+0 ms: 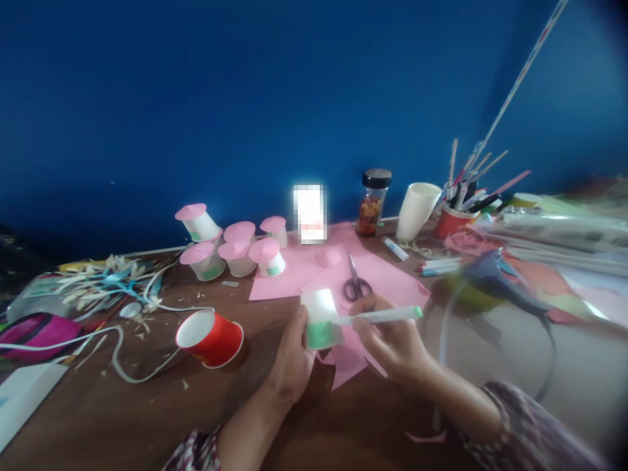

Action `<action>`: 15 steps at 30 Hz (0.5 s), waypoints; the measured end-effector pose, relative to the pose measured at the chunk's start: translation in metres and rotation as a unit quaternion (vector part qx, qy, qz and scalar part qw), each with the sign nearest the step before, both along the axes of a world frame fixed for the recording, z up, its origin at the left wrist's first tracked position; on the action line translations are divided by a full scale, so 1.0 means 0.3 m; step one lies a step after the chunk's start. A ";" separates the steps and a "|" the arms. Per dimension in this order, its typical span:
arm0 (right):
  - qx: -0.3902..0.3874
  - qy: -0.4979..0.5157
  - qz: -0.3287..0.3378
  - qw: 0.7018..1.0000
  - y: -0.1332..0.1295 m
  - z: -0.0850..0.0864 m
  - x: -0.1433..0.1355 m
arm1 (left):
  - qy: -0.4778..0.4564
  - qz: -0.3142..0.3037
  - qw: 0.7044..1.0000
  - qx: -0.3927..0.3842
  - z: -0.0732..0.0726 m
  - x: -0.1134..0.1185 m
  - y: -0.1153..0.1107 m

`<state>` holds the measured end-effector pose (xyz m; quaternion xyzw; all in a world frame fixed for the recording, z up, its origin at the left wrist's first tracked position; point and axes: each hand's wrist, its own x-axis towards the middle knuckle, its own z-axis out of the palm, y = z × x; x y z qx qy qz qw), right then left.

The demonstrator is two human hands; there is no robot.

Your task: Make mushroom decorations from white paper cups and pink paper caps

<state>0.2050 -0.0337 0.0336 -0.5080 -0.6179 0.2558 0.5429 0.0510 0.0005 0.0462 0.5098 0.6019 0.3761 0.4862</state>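
My left hand (pixel 295 353) is closed around a small white paper cup (pixel 318 302) that has a green patch (pixel 320 334) on its lower side. In my right hand (pixel 385 337) is a marker pen (pixel 392 315) with a white barrel and a green end. The pen's other end points at the green patch; blur hides whether it touches. Just beyond my right hand, black-handled scissors (pixel 357 288) lie on pink paper (pixel 397 278). Pink paper scraps (pixel 350 366) lie beneath and beside the cup.
Several white cups with pink paper tops (pixel 203 260) stand back left. A red paper cup (pixel 216 338) leans nearby, with a white cable (pixel 118 353) behind it. At the back are a jar (pixel 370 206) and a white cup (pixel 416 212). A glue gun (pixel 507 281) lies right.
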 end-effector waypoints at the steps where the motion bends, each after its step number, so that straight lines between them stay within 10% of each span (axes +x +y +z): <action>1: 0.001 -0.002 -0.002 1.000 0.000 0.000 -0.001 | 0.004 0.003 1.000 0.001 0.000 0.001 0.000; 15: -0.003 -0.003 -0.002 1.000 -0.001 0.000 -0.007 | -0.062 -0.049 0.996 0.048 -0.060 -0.015 0.009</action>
